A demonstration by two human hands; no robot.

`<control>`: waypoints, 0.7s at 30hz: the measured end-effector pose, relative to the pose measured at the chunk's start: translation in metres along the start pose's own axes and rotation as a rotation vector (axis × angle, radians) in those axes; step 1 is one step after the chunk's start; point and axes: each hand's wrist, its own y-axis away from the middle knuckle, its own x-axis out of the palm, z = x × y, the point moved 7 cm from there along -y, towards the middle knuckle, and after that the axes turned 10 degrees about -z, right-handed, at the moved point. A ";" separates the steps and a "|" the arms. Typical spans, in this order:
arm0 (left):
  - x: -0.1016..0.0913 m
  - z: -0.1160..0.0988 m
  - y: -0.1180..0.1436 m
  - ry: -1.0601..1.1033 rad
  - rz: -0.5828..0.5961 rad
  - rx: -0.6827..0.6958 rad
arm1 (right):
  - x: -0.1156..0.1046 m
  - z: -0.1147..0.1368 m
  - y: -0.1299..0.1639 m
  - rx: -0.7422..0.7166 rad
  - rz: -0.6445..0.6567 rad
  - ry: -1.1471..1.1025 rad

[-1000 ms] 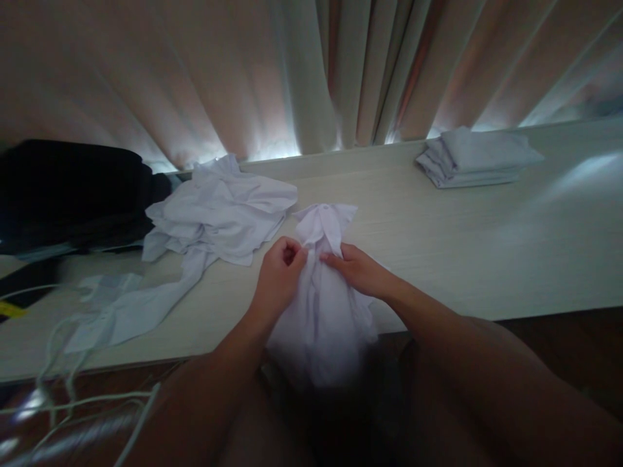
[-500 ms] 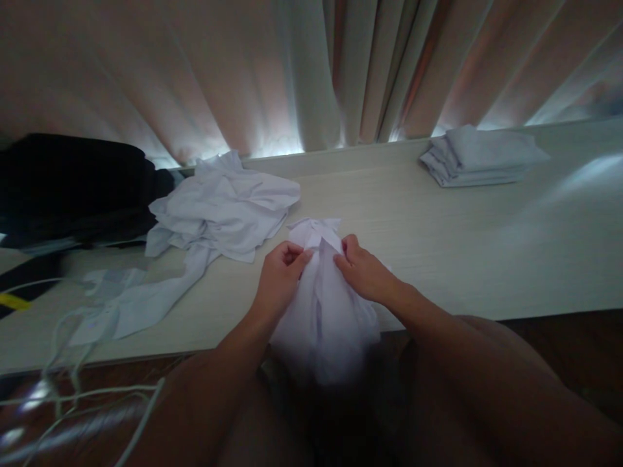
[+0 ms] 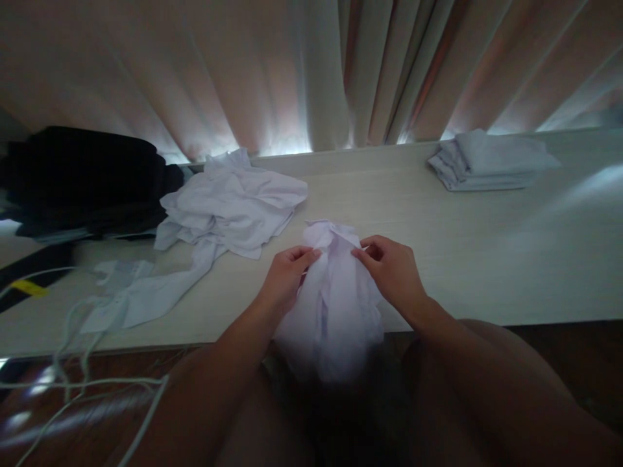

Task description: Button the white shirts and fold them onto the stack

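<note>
Head view shows both hands working a white garment at the near edge of a pale wooden table. The left hand pinches a fold of the cloth between thumb and fingertips on its left side, and the right hand pinches the opposite fold in the same way, so the upper end of the cloth bunches up between them while the rest hangs off the table edge toward the lap. Held by two points like this, the fabric stays gathered and off the surface only at its top.

To the left lies a crumpled pile of white clothes with a sleeve trailing toward the near edge, and beyond it a dark bundle. Well apart, at the far right, sits a neat stack of folded cloth near the curtain. White cables loop off the table's left end.
</note>
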 end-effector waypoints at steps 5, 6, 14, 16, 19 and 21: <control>-0.003 -0.006 0.002 0.009 -0.026 0.065 | 0.009 -0.004 0.008 0.204 0.201 -0.298; -0.003 -0.008 0.004 -0.011 -0.032 0.085 | 0.012 -0.002 0.011 0.233 0.268 -0.378; 0.009 -0.020 0.017 -0.150 0.100 0.234 | 0.026 0.006 0.026 0.421 0.439 -0.702; 0.010 -0.018 0.017 -0.169 0.107 0.249 | 0.027 0.005 0.027 0.459 0.407 -0.741; 0.011 -0.014 0.014 -0.210 0.107 0.256 | 0.025 0.005 0.027 0.463 0.360 -0.761; 0.010 -0.012 0.012 -0.242 0.102 0.258 | 0.021 0.007 0.026 0.429 0.320 -0.745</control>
